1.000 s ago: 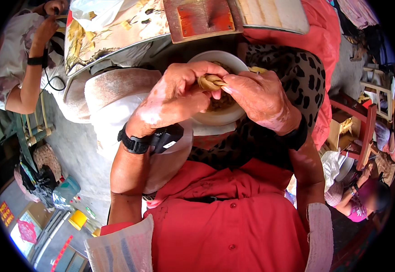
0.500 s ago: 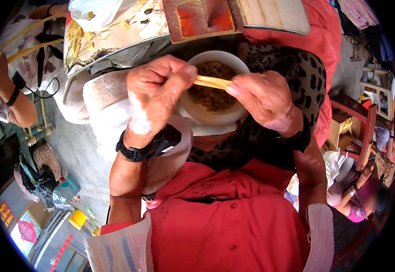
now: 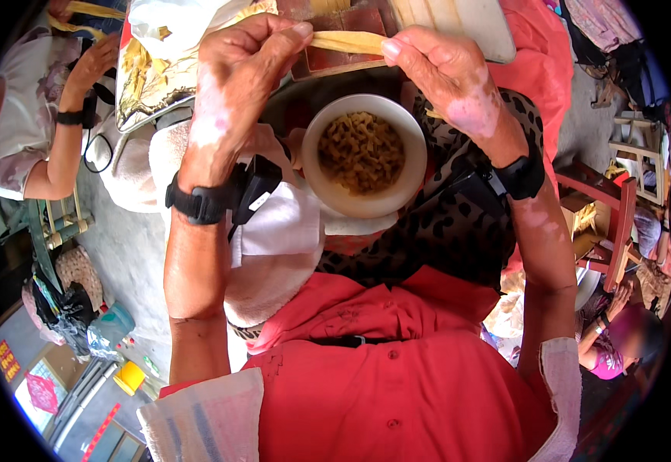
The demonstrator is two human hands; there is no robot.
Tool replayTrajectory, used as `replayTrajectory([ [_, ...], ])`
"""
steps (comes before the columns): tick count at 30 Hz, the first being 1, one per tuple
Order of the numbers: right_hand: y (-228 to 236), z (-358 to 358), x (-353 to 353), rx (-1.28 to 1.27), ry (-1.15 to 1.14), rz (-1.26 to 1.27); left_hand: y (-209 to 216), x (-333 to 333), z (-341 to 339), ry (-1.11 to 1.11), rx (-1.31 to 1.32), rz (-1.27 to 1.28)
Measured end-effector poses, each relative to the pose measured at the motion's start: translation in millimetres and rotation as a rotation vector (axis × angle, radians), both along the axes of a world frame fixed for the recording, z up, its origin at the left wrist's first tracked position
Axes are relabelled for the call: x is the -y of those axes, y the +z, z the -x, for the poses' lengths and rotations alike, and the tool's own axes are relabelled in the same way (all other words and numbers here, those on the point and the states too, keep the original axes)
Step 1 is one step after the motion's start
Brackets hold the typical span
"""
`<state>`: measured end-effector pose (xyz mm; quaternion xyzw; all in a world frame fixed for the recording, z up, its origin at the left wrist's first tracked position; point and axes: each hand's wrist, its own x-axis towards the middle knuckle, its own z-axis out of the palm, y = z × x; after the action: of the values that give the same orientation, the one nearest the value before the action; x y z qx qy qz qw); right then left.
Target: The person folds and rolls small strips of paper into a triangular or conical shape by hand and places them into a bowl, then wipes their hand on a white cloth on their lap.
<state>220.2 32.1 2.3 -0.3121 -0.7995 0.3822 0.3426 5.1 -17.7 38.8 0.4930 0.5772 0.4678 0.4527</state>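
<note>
A flat, pale-yellow fibrous strip (image 3: 348, 41) is stretched crosswise between my two hands. My left hand (image 3: 232, 81) pinches its left end between thumb and fingers, and my right hand (image 3: 452, 79) pinches the other end the same way. Nearer to me than the strip, a white bowl (image 3: 416, 171) sits over my lap, holding many curled brownish-yellow pieces (image 3: 361, 152). Just behind the strip is a reddish-brown wooden block (image 3: 351, 63), partly hidden by the strip and my fingers.
A board with a printed picture (image 3: 158, 96) lies at the far left, with a clear plastic bag (image 3: 167, 23) and yellow scraps on it. A pale board (image 3: 458, 27) is at the far right. Another person's arm (image 3: 62, 162) works at the left. A red wooden stool (image 3: 620, 223) stands right.
Both hands have risen away from above the bowl toward the wooden block, drawing apart with the strip, which now looks wider. The bowl's contents show fully. At the left, the other person's arm has moved.
</note>
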Motion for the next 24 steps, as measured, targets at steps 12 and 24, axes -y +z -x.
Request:
replayTrajectory([
  [12,-20,3,-21,0.038,-0.035,0.019,-34,-28,2,0.050,-0.192,-0.033],
  [24,-16,-13,20,-0.084,-0.019,0.367,-26,9,-10,-0.059,-0.096,-0.073],
])
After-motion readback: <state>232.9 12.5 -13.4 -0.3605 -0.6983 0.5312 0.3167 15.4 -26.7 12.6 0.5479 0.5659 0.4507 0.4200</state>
